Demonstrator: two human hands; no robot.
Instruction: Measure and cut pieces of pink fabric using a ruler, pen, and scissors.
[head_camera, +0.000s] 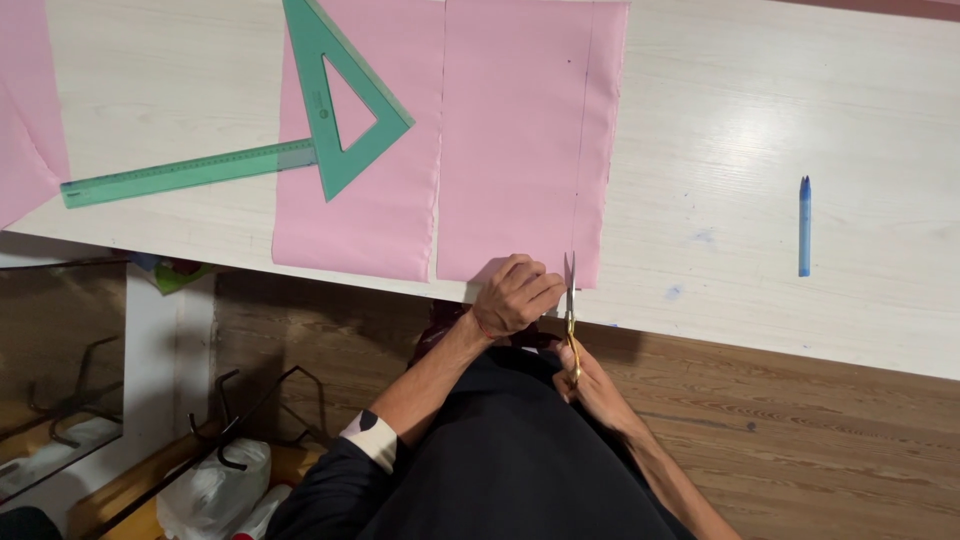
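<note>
- Where the table's near edge runs across the view, we log our left hand (515, 295): curled down, fingers pressing the bottom hem of the right-hand pink fabric panel (525, 140) against the tabletop.
- Right hand (590, 385): below the table edge, gripped around the gold handles of the scissors (571, 315).
- Scissors: blades pointing up and away from us, tips at the lower hem of the right-hand pink fabric panel, in line with a thin dark line drawn lengthwise near that panel's right side.
- Left-hand pink fabric panel (370, 210): lying just beside the first, a narrow gap between them.
- Green set square (350, 100): resting on the left-hand panel, one corner touching the green ruler.
- Green ruler (185, 173): slanting leftward across bare wood from that panel's left edge.
- Further pink fabric (25, 110): at the far left edge of the table.
- Blue pen (804, 225): alone, well apart to the right.
- White wooden table (800, 120): bearing all of the above.
- Brown wooden floor (800, 440): beneath us, with a white plastic bag (210, 490) at lower left.
</note>
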